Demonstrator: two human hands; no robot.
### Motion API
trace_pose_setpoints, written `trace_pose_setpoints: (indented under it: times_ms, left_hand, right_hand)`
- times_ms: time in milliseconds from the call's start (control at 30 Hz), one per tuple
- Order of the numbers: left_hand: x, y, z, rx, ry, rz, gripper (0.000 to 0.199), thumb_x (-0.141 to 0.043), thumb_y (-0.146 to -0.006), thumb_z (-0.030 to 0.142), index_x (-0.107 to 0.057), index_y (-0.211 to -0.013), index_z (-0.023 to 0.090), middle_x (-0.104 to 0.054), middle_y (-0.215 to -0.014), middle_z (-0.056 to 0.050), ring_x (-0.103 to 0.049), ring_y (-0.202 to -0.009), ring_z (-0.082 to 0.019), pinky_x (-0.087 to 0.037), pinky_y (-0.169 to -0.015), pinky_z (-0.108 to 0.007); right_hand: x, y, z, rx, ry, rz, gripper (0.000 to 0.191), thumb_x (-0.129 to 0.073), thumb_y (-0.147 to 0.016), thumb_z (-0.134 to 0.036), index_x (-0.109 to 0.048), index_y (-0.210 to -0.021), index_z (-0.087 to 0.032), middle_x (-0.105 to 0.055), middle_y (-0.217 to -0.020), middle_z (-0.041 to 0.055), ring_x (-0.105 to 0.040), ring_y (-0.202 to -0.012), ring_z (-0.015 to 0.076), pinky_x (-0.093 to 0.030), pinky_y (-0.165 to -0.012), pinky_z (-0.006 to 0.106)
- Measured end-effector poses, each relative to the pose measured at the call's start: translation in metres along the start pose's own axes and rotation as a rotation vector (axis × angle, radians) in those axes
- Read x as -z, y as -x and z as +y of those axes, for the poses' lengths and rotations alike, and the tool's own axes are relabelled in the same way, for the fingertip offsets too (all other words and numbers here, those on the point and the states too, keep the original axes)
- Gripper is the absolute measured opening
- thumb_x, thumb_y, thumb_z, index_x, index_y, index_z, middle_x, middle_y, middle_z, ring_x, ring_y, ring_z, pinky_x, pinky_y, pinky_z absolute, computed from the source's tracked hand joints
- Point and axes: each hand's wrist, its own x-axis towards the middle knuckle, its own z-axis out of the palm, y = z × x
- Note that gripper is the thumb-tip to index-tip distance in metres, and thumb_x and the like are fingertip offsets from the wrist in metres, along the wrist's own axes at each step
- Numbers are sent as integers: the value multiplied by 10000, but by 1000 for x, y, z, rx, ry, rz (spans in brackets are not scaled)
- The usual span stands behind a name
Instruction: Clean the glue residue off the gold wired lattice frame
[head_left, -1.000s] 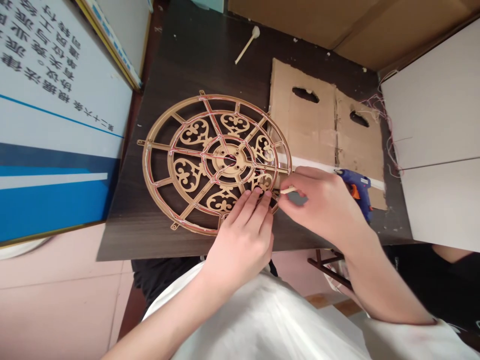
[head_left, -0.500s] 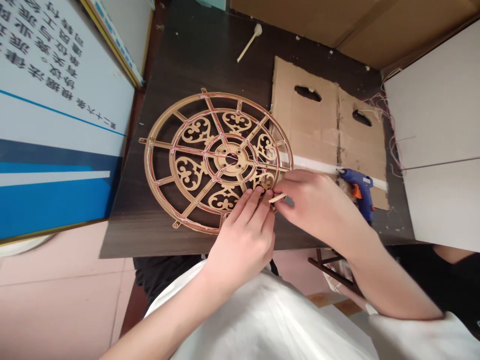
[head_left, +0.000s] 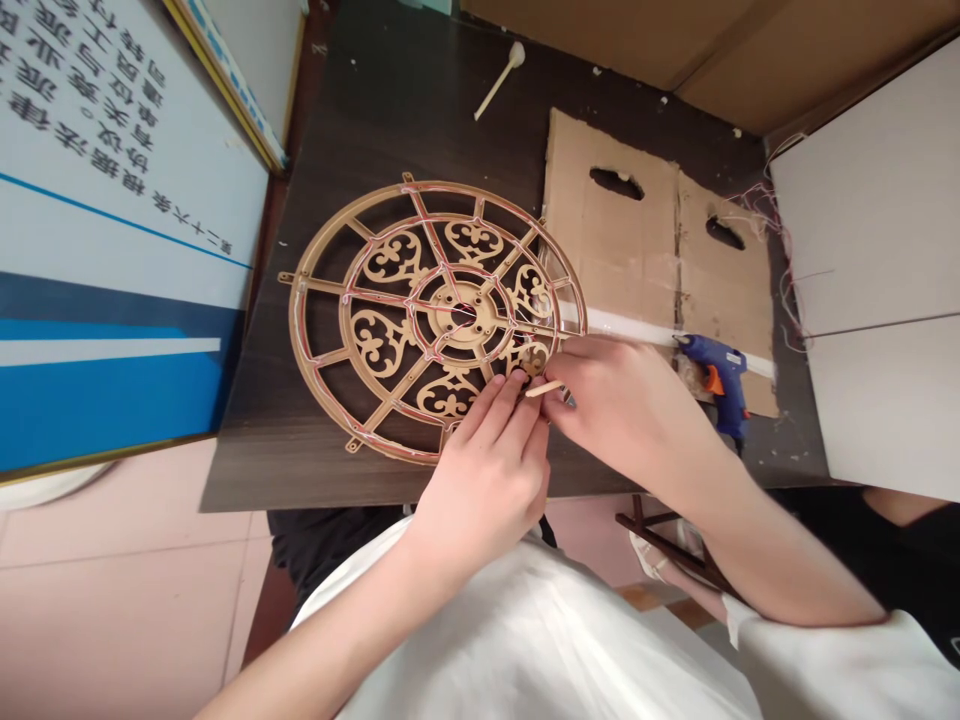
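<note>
A round gold openwork frame (head_left: 382,396) lies on the dark table. Thin red and white wires run along its rings and spokes. My left hand (head_left: 491,455) rests over its near right edge, fingers stretched out and lying on it, the thumb hidden. Close against those fingertips, my right hand (head_left: 611,395) pinches a thin pale stick (head_left: 545,388) at the frame's rim. The stick's other end is hidden by the right hand. What the fingertips touch beneath is covered.
A cardboard sheet (head_left: 600,240) with two cut holes lies right of the frame, and a blue glue gun (head_left: 720,375) rests on its near edge. Another pale stick with a white lump (head_left: 501,80) lies at the back. Loose wires (head_left: 784,250) trail by the white panel (head_left: 870,220).
My right hand has shifted slightly left, and the pale stick has moved left and a little up with it. My left hand and the frame stay nearly in place.
</note>
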Motion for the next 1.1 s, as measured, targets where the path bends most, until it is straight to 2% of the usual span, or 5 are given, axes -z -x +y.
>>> trace_pose_setpoints:
  times_ms: [167,367,767,967,1100]
  left_hand:
    - [-1,-1,1,-1,-14,17,267,-554,-917,81,-734,-1101,10,-752,-1208,-192,-673,-1282,-344,-538,-1189,-495]
    - [-2,0,1,-7,-21,20,311,-568,-904,67,-727,-1158,-16,-744,-1265,-207,-679,-1273,-346,-537,-1188,-490]
    - [-2,0,1,-7,-28,12,319,-560,-933,85,-739,-1179,-12,-723,-1351,-190,-661,-1310,-351,-534,-1192,-496]
    - [-2,0,1,-8,-29,25,306,-560,-929,83,-740,-1159,-8,-736,-1319,-192,-673,-1289,-351,-539,-1184,-495]
    - [-2,1,1,-8,-28,31,303,-563,-919,69,-739,-1154,-7,-738,-1313,-191,-673,-1287,-349,-539,-1184,-494]
  right_hand:
    - [1,2,0,19,-17,-2,185,-641,-773,-68,-590,-694,-227,-644,-689,65,-628,-623,231,-394,-522,373]
    - [5,6,-1,-33,-34,7,181,-581,-825,-84,-644,-722,-219,-684,-734,76,-651,-668,243,-431,-578,382]
    - [12,13,10,-81,-172,45,143,-627,-882,-79,-719,-872,-187,-753,-849,27,-685,-712,167,-495,-663,285]
    - [10,11,10,-66,-173,-35,157,-655,-850,-54,-749,-862,-180,-777,-883,51,-735,-817,223,-525,-719,327]
    - [10,7,7,-66,-157,-69,194,-632,-805,-24,-746,-814,-181,-770,-845,66,-727,-787,254,-490,-673,357]
